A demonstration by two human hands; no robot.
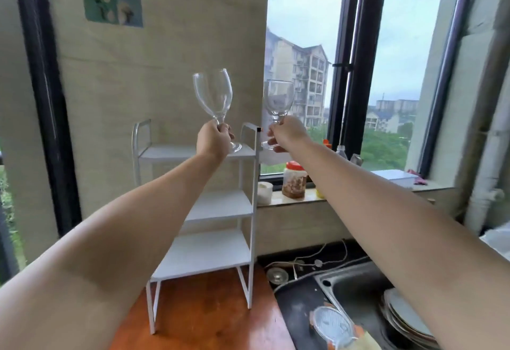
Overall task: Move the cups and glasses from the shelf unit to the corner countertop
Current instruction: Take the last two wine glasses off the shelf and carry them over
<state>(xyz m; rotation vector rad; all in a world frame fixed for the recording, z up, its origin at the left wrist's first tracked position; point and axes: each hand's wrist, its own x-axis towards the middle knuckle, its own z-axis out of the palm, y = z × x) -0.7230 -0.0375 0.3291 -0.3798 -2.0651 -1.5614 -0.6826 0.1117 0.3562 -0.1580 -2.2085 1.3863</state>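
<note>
A white metal shelf unit [218, 206] with several tiers stands on an orange-brown countertop [204, 319]; its visible tiers hold nothing. My left hand [214, 138] grips the stem of a clear wine glass [214, 94], held just above the top tier and tilted slightly. My right hand [287, 131] grips the stem of a second clear stemmed glass [278, 98], raised to the right of the shelf in front of the window. Both arms are stretched forward.
A window sill [298, 198] carries a jar with an orange lid [294, 181], a small white cup [265, 192] and bottles. At lower right a steel sink [356, 289] holds stacked plates [405, 319]; cables lie on the dark counter behind it.
</note>
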